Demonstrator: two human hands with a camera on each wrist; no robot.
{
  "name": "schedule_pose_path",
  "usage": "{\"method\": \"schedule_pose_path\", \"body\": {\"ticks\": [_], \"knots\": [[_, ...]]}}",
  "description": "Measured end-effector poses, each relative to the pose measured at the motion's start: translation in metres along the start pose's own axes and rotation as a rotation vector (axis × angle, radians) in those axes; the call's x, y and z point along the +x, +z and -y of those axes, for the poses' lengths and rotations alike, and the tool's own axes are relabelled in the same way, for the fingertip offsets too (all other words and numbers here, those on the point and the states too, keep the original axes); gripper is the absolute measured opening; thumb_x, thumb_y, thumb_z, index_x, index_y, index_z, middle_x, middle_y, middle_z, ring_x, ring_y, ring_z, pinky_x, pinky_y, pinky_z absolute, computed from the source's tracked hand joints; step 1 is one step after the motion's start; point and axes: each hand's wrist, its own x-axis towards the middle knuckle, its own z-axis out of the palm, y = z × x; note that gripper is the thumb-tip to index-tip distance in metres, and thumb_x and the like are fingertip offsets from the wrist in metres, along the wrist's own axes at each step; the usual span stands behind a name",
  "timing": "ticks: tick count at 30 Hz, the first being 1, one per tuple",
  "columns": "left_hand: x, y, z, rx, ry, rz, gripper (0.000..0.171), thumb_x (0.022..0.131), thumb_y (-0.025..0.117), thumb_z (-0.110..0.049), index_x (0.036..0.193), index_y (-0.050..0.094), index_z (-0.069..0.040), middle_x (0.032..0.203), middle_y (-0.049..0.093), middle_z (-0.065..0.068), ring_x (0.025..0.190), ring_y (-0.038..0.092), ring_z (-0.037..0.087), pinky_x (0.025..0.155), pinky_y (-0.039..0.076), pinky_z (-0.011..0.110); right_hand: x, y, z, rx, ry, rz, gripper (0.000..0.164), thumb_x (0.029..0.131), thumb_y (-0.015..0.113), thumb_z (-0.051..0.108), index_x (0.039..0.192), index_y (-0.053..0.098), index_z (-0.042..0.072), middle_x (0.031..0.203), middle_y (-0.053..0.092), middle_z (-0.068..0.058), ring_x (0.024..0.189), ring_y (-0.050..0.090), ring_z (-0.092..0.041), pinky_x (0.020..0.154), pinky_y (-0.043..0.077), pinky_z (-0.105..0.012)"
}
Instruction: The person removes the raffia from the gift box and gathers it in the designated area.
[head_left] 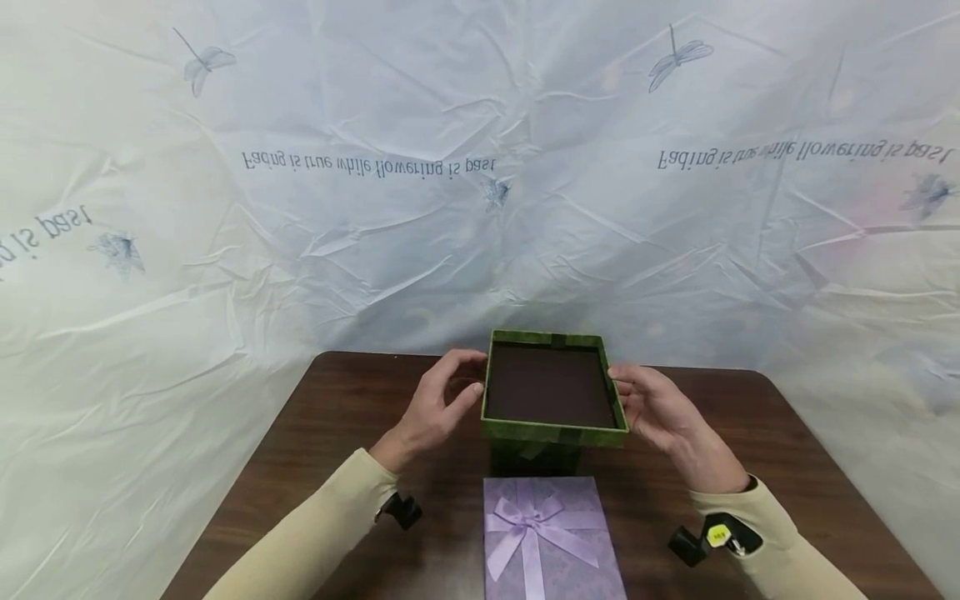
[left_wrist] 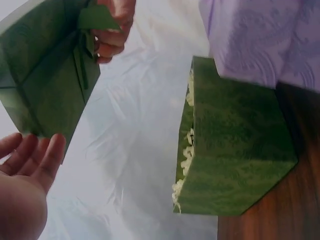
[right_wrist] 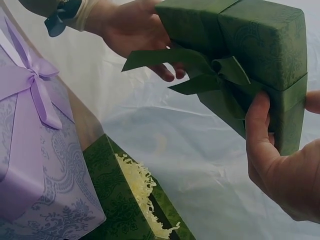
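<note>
A green box lid [head_left: 555, 432] is held upside down above the green box [head_left: 534, 461], its dark inside facing up. In the right wrist view a green ribbon bow [right_wrist: 220, 72] hangs on its underside. My right hand [head_left: 663, 410] pinches the lid's right side between thumb and fingers. At the left side, my left hand [head_left: 431, 406] touches the lid with relaxed fingertips, the fingers [left_wrist: 50, 160] nearly straight in the left wrist view. Pale yellow shredded paper [right_wrist: 137, 185] shows at the open top of the green box.
A purple patterned gift box [head_left: 555, 546] with a lilac ribbon bow stands in front of the green box, nearer to me. Both stand on a dark wooden table [head_left: 345, 400]. A wrinkled pale sheet [head_left: 420, 250] with printed lettering hangs behind the table.
</note>
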Motion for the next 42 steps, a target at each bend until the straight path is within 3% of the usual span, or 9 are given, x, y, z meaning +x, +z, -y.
{"method": "schedule_pose_path", "body": {"ticks": [5,11,16,20,23,29,37,42], "knots": [[-0.002,0.003,0.008,-0.024,-0.127,-0.01,0.033,0.096,0.053,0.003,0.128,0.051,0.008,0.118,0.058,0.023,0.108,0.057,0.033,0.09,0.053,0.038,-0.001,0.0,0.001,-0.011,-0.009,0.007,0.038,0.105,0.028,0.004,0.118,0.064,0.004,0.107,0.066,-0.011,0.095,0.067,-0.021,0.079,0.06,-0.029],[0.0,0.003,0.013,-0.142,-0.335,-0.022,0.034,0.097,0.059,-0.014,0.127,0.056,0.0,0.118,0.059,0.018,0.104,0.057,0.022,0.085,0.054,0.026,-0.001,0.0,0.001,-0.032,-0.022,0.004,0.036,0.105,0.029,0.003,0.122,0.06,0.004,0.108,0.066,-0.01,0.095,0.067,-0.02,0.079,0.06,-0.03],[0.003,0.0,0.013,-0.283,-0.477,-0.01,0.038,0.095,0.063,-0.015,0.127,0.054,0.004,0.116,0.057,0.018,0.097,0.06,0.016,0.083,0.057,0.033,0.0,-0.001,-0.001,-0.085,-0.049,-0.008,0.036,0.105,0.029,0.003,0.124,0.06,0.004,0.111,0.066,-0.009,0.098,0.066,-0.019,0.082,0.059,-0.033],[0.004,-0.001,0.013,-0.428,-0.572,0.022,0.043,0.096,0.06,-0.013,0.13,0.048,0.009,0.115,0.054,0.013,0.099,0.059,0.015,0.09,0.054,0.043,0.0,-0.002,-0.002,-0.096,-0.052,-0.01,0.036,0.105,0.029,0.003,0.123,0.061,0.004,0.109,0.067,-0.008,0.097,0.067,-0.019,0.082,0.06,-0.033],[0.005,-0.002,0.015,-0.525,-0.64,0.03,0.045,0.095,0.06,-0.014,0.131,0.046,0.008,0.112,0.052,0.007,0.097,0.058,0.015,0.091,0.052,0.042,0.001,-0.003,-0.003,-0.098,-0.052,-0.019,0.035,0.105,0.03,0.003,0.122,0.061,0.004,0.108,0.068,-0.008,0.096,0.067,-0.019,0.082,0.06,-0.033],[0.006,-0.003,0.019,-0.642,-0.722,0.036,0.04,0.093,0.061,-0.015,0.125,0.049,0.006,0.104,0.056,0.004,0.087,0.062,0.016,0.081,0.054,0.033,0.002,-0.005,-0.004,-0.113,-0.037,-0.062,0.03,0.105,0.033,0.004,0.123,0.057,0.004,0.107,0.067,-0.007,0.093,0.067,-0.017,0.081,0.059,-0.032],[0.007,-0.003,0.02,-0.78,-0.747,0.044,0.021,0.095,0.056,-0.01,0.113,0.052,-0.002,0.089,0.066,0.001,0.078,0.066,0.013,0.073,0.055,0.029,0.005,-0.005,-0.006,-0.131,-0.033,-0.075,0.029,0.104,0.035,0.005,0.122,0.058,0.006,0.106,0.067,-0.005,0.092,0.066,-0.016,0.081,0.059,-0.031],[0.005,-0.005,0.022,-0.828,-0.76,0.062,0.014,0.095,0.055,-0.008,0.108,0.053,-0.004,0.082,0.068,0.0,0.074,0.066,0.013,0.07,0.054,0.029,0.008,-0.004,-0.007,-0.142,-0.017,-0.081,0.027,0.104,0.036,0.006,0.127,0.049,0.006,0.111,0.065,-0.005,0.096,0.065,-0.016,0.084,0.058,-0.032]]}}
